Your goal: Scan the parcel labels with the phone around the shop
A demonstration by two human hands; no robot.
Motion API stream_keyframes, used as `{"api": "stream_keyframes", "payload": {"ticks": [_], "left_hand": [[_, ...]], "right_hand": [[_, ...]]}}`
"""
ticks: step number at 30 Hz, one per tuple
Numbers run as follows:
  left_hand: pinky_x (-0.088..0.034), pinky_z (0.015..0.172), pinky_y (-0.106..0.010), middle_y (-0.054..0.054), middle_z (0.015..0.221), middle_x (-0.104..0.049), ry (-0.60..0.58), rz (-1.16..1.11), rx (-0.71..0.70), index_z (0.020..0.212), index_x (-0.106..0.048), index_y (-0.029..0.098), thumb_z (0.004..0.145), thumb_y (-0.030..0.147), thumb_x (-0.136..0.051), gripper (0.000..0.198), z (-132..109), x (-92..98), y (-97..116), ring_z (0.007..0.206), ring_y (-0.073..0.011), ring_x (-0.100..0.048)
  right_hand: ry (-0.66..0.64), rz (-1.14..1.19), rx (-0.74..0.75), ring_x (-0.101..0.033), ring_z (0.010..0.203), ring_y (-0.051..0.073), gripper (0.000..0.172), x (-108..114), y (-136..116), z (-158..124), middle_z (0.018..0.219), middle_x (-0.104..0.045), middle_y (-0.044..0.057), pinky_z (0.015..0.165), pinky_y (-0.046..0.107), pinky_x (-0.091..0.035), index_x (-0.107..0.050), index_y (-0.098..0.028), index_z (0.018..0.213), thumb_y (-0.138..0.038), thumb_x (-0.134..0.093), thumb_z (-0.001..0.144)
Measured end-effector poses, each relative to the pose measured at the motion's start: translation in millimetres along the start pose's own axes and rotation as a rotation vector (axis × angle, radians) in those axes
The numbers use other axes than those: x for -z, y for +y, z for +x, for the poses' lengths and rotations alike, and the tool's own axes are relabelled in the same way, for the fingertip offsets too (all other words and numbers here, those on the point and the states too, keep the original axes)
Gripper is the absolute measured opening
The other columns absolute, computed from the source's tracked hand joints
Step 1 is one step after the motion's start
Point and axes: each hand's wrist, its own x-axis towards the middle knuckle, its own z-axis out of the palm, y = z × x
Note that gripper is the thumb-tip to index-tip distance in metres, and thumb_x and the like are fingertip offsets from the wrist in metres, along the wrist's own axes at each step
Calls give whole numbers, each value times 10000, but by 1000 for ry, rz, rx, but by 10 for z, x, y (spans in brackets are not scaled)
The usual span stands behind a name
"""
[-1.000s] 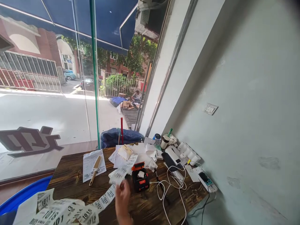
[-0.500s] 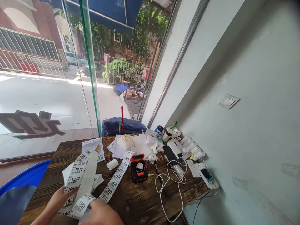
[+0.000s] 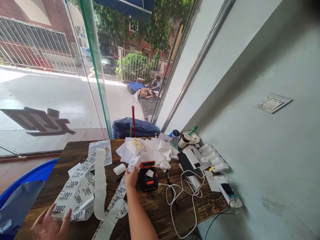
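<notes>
Label strips (image 3: 72,184) are lying folded on the desk (image 3: 210,202); the left hand (image 3: 51,222) is resting spread at their near end, the right hand (image 3: 131,177) overlapping them beside the printer (image 3: 149,182), grip unclear.

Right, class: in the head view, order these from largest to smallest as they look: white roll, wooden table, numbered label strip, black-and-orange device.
1. Wooden table
2. Numbered label strip
3. Black-and-orange device
4. White roll
</notes>
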Motion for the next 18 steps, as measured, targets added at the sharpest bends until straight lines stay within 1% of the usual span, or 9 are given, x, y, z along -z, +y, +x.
{"api": "stream_keyframes", "payload": {"ticks": [2,3,6,8,10,12,13,16,18], "left_hand": [[-411,945,-675,-246,1384,-422,30,-10,1,1465,-212,143,797,707,-316,881,-234,34,209,1210,-498,-466],[-391,984,-665,-217,1412,-401,71,-14,-74,1450,-252,175,810,685,-326,821,-324,47,316,1253,-474,-435],[-380,1033,-618,-178,1405,-379,212,-34,-452,1370,-358,213,865,567,-362,616,-453,38,600,1324,-397,-360],[-390,1042,-580,-168,1313,-425,288,-44,-714,1329,-391,223,886,451,-417,499,-443,-11,761,1292,-358,-390],[-340,1108,-525,-124,1244,-474,298,-37,-1013,1296,-431,257,880,321,-468,423,-417,-90,916,1252,-302,-434],[-246,1181,-443,-62,1236,-532,194,-12,-1276,1254,-489,308,875,229,-468,388,-420,-194,1063,1237,-237,-465],[-215,1196,-402,-34,1239,-561,122,10,-1355,1245,-510,324,879,212,-455,386,-435,-255,1126,1234,-212,-475],[-177,1205,-372,5,1227,-620,-19,92,-1365,1214,-570,335,900,224,-433,361,-496,-466,1230,1228,-179,-498],[-195,1196,-424,2,1193,-642,-35,152,-1287,1103,-643,332,891,231,-446,307,-519,-621,1226,1219,-195,-511]], "right_hand": [[10,77,143,-649,973,264,374,-4,25,-310,1241,-551,244,857,418,-532,-528,-81,1235,-188,-351,924],[-5,108,225,-632,1031,273,411,-3,42,-502,1264,-547,240,895,425,-522,-516,-93,1268,-226,-334,925],[-172,172,484,-617,1105,297,423,-42,115,-1110,1160,-662,149,969,428,-502,-612,-200,1210,-294,-500,812],[-371,203,659,-645,1055,325,463,-92,168,-1418,1183,-664,164,907,435,-542,-647,-185,1169,-295,-550,730],[-453,193,739,-686,948,308,347,-91,208,-1545,1151,-692,136,783,392,-585,-718,-218,987,-287,-549,691],[-391,158,727,-699,827,259,207,45,245,-1441,977,-740,77,683,327,-584,-719,-256,801,-278,-547,688],[-319,138,690,-688,778,236,176,179,271,-1300,846,-735,49,662,303,-573,-704,-265,772,-268,-545,697],[-31,87,462,-638,819,247,213,798,415,-615,822,-674,85,767,370,-534,-652,-226,785,-241,-442,817],[183,41,252,-582,956,307,250,1262,561,-69,949,-625,155,856,474,-474,-626,-171,922,-183,-387,850]]}}
